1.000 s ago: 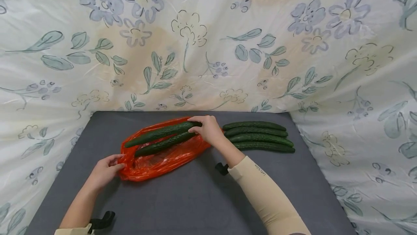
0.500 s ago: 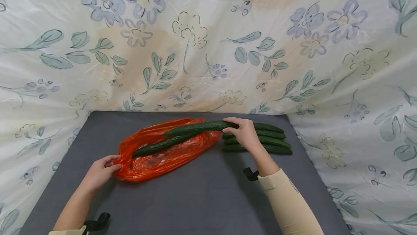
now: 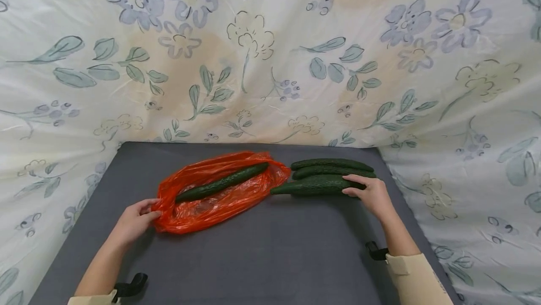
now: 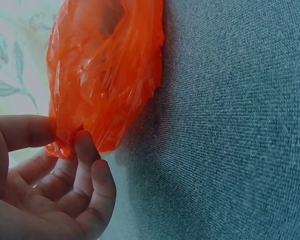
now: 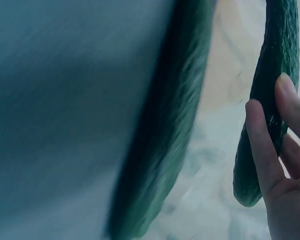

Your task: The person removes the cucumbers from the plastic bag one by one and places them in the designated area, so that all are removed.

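Observation:
My left hand (image 3: 132, 222) pinches the left end of a red plastic bag (image 3: 186, 224), which lies spread with its mouth facing up. In the left wrist view, thumb and fingers grip the gathered film (image 4: 105, 75). One dark green cucumber (image 3: 224, 183) lies inside the bag. At the right, my right hand (image 3: 374, 197) grips another cucumber (image 3: 313, 186) near its right end, over the front of a row of cucumbers (image 3: 331, 163). The right wrist view shows this held cucumber (image 5: 274, 60) apart from a blurred cucumber (image 5: 165, 125) on the table.
The dark grey table (image 3: 262, 258) reaches back to a floral cloth (image 3: 270, 60), which hangs behind and along both sides. A black wrist mount (image 3: 132, 286) sticks out from the left sleeve, another mount (image 3: 375, 251) from the right.
My right hand has lifted one of two cucumbers out of the bag and carried it rightward to the row's front. My left hand has stayed on the bag.

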`<state>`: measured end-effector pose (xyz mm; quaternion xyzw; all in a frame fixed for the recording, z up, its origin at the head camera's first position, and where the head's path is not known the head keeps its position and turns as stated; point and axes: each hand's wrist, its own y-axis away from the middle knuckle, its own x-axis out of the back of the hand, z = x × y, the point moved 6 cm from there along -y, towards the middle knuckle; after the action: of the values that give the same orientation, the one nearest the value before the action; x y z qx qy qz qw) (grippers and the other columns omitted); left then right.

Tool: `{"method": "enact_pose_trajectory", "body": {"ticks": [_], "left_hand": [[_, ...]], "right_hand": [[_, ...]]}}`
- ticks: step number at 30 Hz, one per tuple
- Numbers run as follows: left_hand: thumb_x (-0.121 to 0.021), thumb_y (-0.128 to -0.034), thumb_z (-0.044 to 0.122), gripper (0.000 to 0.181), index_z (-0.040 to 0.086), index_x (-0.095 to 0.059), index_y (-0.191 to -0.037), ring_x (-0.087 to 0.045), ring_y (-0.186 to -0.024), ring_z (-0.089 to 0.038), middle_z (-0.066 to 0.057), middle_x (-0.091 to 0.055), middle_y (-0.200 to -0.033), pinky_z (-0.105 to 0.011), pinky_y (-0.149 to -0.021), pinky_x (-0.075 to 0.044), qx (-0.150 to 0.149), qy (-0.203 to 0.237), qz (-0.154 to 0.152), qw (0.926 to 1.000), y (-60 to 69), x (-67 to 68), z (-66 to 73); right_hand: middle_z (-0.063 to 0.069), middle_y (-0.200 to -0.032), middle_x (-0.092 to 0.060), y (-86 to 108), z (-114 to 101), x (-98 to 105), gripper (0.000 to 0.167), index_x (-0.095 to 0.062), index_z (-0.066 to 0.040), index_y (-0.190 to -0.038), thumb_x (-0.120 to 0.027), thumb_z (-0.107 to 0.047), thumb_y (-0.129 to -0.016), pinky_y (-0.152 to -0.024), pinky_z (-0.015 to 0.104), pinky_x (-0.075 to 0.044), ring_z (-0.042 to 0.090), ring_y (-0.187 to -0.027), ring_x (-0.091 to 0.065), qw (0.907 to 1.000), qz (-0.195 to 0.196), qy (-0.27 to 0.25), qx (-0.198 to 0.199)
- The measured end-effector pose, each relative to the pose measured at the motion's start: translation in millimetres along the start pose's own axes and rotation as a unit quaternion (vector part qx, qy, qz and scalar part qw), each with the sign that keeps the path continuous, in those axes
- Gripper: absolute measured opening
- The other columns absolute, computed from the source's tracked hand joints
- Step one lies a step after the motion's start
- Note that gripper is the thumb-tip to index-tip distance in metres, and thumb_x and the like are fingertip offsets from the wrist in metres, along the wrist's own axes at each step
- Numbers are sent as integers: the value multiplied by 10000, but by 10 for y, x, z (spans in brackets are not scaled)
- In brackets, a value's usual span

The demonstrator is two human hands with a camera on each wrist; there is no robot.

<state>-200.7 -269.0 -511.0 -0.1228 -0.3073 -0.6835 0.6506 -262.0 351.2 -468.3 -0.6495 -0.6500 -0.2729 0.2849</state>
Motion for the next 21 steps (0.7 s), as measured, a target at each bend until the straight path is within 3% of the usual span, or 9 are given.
{"method": "enact_pose_trajectory", "body": {"ticks": [5,8,13,17,21], "left_hand": [[-564,-1030,179,503,-78,-440,-1446,-604,-936,-208,-212,-620,-1165,-292,-763,-556,-3,-20,-13,10000,-5,-5,-1],[-560,-1032,184,504,-76,-440,-1447,-604,-929,-203,-210,-622,-1163,-301,-770,-557,-38,-31,-34,10000,-16,-5,-6],[-559,-1034,185,504,-78,-437,-1447,-605,-922,-191,-204,-619,-1161,-296,-761,-555,-32,-56,-52,10000,-21,-12,-6],[-554,-1037,187,514,-74,-420,-1459,-615,-943,-189,-230,-607,-1206,-293,-776,-561,11,13,-70,10000,-15,-26,12],[-544,-1042,186,515,-71,-410,-1468,-631,-961,-190,-268,-595,-1259,-299,-796,-572,14,33,-48,10000,2,-27,28]], "right_hand": [[187,-1094,-747,119,364,72,496,-686,-180,-1326,-787,-304,-857,-430,327,-342,267,-893,-751,9988,-215,312,-308],[145,-975,-772,130,532,60,495,-689,-174,-1320,-792,-301,-853,-404,319,-304,264,-789,-733,9980,-243,341,-465],[107,-867,-775,91,712,-37,486,-698,-137,-1300,-800,-289,-850,-427,307,-346,198,-684,-705,9965,-161,618,-544],[162,-1090,-725,90,691,-91,442,-727,-111,-1243,-824,-237,-831,-534,358,-459,265,-837,-692,9917,251,1225,-291],[219,-1314,-501,123,632,-116,419,-740,-119,-1216,-836,-215,-820,-682,457,-482,429,-1165,-475,9811,509,1840,-307]]}}
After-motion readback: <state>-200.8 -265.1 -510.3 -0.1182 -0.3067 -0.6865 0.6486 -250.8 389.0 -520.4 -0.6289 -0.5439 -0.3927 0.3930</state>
